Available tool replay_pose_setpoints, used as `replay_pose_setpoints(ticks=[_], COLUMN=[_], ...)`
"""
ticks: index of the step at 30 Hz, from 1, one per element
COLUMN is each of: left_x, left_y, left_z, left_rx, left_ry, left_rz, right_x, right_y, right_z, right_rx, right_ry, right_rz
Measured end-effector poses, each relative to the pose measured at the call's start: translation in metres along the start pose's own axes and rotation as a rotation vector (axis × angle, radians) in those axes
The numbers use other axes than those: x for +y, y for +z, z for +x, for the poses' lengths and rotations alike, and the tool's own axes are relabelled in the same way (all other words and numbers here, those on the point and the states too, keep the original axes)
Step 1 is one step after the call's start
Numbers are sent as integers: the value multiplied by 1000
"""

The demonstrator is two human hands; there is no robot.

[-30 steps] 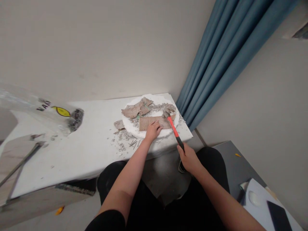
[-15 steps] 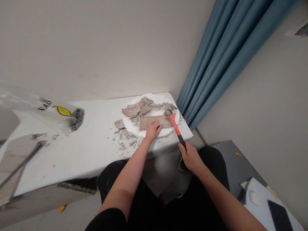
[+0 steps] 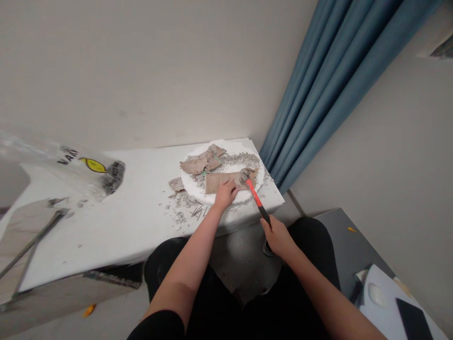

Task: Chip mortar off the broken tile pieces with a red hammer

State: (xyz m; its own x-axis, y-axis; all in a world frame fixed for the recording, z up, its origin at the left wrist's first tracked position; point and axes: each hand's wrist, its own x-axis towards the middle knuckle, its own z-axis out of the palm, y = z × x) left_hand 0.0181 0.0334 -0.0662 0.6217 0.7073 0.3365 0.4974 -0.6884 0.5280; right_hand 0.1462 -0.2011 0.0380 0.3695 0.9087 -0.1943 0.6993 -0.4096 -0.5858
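Observation:
My right hand (image 3: 276, 232) is wrapped round the black grip of a claw hammer (image 3: 254, 193) with a red and black handle. The hammer's grey head is over the right part of a brown, textured rectangular board (image 3: 214, 183); whether it touches is hard to tell. On that board's front edge my left hand (image 3: 226, 192) rests with its fingers stretched out, pressing rather than gripping. Beneath the board is a round white slab (image 3: 196, 192). Broken brown pieces (image 3: 199, 163) and grey crumbs (image 3: 240, 159) lie on the slab behind the board.
The white-covered table (image 3: 141, 212) carries rubble, thin nail-like sticks (image 3: 198, 212) and a clear plastic bag (image 3: 88, 172) with grey bits inside. A metal bar (image 3: 35, 240) lies at the left. A blue curtain (image 3: 318, 94) hangs by the table's right end.
The hammer head has come down and slightly left, from above the board's right end onto or just over it. My right hand dropped slightly; my left hand stays on the board.

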Motion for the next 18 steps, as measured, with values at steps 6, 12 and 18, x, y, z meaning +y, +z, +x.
replay_pose_setpoints(ticks=[6,12,18], left_x=[5,4,-1], left_y=[-19,-35,-34], left_z=[2,0,3], left_rx=[-62,-153,-151], left_ry=[-3,-36,-53], left_rz=[1,97,68], right_x=[-1,-3,-5], right_y=[-12,8,5], right_z=[-5,-3,-6], right_rx=[38,-48,-19], right_ry=[-84,-4,-72], right_rz=[29,-10,41])
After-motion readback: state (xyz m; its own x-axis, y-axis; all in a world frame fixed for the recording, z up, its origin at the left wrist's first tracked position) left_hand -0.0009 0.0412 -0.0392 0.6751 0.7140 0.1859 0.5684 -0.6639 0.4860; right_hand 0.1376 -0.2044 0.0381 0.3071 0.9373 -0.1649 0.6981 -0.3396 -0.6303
